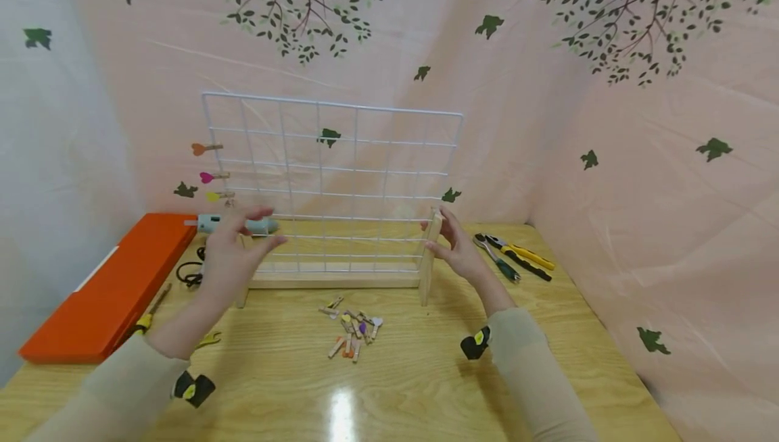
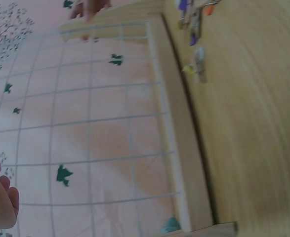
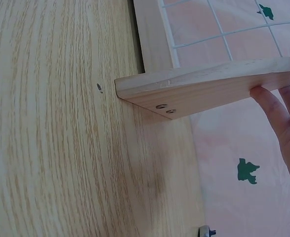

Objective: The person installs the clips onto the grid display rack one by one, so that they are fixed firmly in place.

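A white wire grid stands upright in a wooden stand on the table. My right hand grips the stand's right end post near its top, thumb on the outer face. My left hand is raised in front of the left end post, thumb and fingers apart with nothing between them. Heart clothespins in orange, pink and yellow are clipped along the grid's left edge. A loose pile of small clothespins lies before the stand.
At left lies an orange case, with a yellow-handled screwdriver beside it. A pale blue glue gun shows behind my left hand. Green-handled pliers and yellow-black pliers lie at right. A patterned curtain hangs behind the table.
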`<state>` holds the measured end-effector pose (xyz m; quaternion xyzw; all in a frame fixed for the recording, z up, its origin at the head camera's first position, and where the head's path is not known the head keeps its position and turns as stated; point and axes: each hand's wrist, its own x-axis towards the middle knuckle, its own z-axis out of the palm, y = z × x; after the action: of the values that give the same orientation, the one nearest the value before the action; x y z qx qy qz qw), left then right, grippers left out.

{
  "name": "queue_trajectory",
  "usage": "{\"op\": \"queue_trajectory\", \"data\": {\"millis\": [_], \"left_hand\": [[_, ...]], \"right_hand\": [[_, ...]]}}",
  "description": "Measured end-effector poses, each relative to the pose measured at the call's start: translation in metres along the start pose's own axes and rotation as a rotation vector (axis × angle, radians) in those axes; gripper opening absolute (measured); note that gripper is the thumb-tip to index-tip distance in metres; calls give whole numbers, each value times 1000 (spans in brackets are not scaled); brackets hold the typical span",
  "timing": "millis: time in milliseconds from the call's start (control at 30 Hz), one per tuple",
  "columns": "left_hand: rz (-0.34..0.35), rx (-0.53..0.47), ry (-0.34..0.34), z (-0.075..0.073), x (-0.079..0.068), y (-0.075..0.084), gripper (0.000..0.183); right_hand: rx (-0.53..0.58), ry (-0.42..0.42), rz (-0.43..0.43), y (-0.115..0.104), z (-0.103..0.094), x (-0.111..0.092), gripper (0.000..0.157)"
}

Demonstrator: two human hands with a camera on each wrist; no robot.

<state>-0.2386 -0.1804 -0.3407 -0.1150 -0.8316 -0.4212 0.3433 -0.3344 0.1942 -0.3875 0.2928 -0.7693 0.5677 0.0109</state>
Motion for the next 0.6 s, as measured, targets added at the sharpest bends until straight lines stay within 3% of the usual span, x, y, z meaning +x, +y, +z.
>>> {"op": "queue_trajectory", "data": {"millis": [133, 367, 467, 600], "left_hand": [[62, 29, -198, 26, -25, -12, 51], [70, 28, -541, 64, -73, -27, 55], [72, 15, -647, 73, -91, -26, 53], [107, 26, -717, 83, -105, -24, 47]], "right_hand": [[13, 1, 4, -1, -1, 1, 74], [14, 0, -8, 14, -3, 3, 73], [19, 6, -15, 16, -3, 3, 73], [18, 6, -7, 14, -2, 2, 72]]}}
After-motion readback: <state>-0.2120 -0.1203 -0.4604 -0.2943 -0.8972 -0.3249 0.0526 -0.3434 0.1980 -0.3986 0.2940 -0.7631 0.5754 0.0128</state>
